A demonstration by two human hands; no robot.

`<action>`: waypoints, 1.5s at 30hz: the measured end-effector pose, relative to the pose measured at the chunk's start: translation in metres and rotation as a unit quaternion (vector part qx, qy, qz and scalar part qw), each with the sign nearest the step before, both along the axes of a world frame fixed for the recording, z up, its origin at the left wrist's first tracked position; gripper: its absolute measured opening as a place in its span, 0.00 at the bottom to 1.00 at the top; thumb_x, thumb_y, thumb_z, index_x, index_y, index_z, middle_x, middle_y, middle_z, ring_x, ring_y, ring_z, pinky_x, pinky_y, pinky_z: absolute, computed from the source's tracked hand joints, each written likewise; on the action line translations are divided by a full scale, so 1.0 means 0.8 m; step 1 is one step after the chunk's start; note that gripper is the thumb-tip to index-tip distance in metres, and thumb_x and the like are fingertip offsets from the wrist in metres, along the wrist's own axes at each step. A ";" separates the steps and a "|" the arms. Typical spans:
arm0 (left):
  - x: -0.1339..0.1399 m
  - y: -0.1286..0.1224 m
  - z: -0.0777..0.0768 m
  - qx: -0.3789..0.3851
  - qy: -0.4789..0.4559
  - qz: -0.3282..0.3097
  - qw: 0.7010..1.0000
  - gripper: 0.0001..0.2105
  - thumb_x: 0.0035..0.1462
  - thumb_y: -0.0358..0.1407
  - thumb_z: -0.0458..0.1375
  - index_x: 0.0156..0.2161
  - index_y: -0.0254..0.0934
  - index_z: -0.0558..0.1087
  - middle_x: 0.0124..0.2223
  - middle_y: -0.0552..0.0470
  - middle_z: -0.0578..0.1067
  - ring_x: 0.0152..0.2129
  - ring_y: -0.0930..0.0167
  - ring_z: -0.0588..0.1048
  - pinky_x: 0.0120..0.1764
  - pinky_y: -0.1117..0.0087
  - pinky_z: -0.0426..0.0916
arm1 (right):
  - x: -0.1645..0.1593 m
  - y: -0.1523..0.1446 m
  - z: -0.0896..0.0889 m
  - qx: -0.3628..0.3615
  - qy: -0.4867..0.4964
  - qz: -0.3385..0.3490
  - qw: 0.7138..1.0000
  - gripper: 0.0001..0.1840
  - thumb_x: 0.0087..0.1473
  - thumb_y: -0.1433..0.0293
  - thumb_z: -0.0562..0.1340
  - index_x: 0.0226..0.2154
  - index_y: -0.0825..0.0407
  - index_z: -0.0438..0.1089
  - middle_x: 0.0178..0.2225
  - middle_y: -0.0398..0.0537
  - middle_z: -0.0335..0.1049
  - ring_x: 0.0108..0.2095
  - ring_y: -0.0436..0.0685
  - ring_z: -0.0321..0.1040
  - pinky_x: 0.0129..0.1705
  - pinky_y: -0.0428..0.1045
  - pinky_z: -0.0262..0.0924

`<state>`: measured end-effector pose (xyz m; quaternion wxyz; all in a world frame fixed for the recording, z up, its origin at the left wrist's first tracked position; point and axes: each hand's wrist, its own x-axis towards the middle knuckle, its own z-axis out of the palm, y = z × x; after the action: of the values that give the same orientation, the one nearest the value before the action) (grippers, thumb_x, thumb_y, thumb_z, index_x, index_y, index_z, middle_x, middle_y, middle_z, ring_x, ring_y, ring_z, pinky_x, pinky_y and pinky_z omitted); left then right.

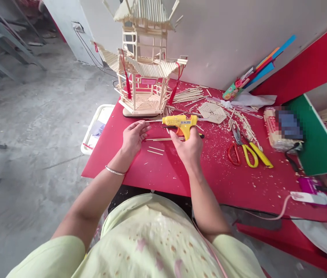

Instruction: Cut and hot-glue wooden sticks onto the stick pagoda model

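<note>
A yellow hot glue gun (pixel 184 122) is gripped in my right hand (pixel 189 148), its nozzle pointing left and a glue stick poking out of its back. My left hand (pixel 135 136) pinches a thin wooden stick (pixel 153 121) whose far end meets the nozzle. Below the gun, a few loose sticks (pixel 155 150) lie on the red table (pixel 163 173). Just beyond my hands stands a pagoda model (pixel 147 69) built of wooden sticks, with tiered roofs and red tassels (pixel 128 87).
Right of the gun lie a hexagonal stick panel (pixel 212 112), piles of sticks (pixel 189 95), scissors (pixel 248 150) with yellow and red handles, and a yellow cutter (pixel 261 154). A pen holder (pixel 234 90) leans by the wall. A power strip (pixel 310 197) with cables sits at right.
</note>
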<state>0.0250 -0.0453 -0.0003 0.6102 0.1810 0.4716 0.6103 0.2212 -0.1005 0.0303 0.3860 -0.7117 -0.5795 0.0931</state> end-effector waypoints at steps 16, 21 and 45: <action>0.004 -0.023 0.011 0.061 -0.050 -0.119 0.990 0.16 0.46 0.39 0.75 0.38 0.33 0.81 0.29 0.53 0.77 0.22 0.79 0.73 0.24 0.79 0.67 | -0.049 0.023 -0.009 -0.001 0.328 0.084 0.941 0.31 0.48 0.46 0.71 0.46 0.50 0.73 0.36 0.44 0.76 0.26 0.50 0.64 0.27 0.47 0.64; 0.009 -0.034 0.015 0.089 -0.018 -0.167 0.982 0.15 0.45 0.40 0.75 0.34 0.32 0.81 0.29 0.51 0.78 0.21 0.78 0.73 0.25 0.77 0.66 | -0.054 0.029 -0.011 0.018 0.362 0.040 0.931 0.29 0.48 0.47 0.72 0.42 0.52 0.76 0.26 0.39 0.71 0.20 0.48 0.58 0.22 0.46 0.58; -0.113 0.051 0.015 0.326 0.619 0.066 0.711 0.09 0.63 0.43 0.64 0.41 0.41 0.82 0.48 0.47 0.83 0.50 0.63 0.77 0.56 0.59 0.70 | 0.026 -0.061 -0.053 -0.179 0.151 0.112 0.966 0.19 0.48 0.54 0.72 0.35 0.51 0.77 0.29 0.45 0.78 0.29 0.57 0.71 0.31 0.47 0.59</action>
<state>-0.0653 -0.0043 0.0114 0.0421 0.6745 0.5262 0.5161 0.2424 -0.1493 -0.0120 0.3223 -0.6778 -0.5639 0.3447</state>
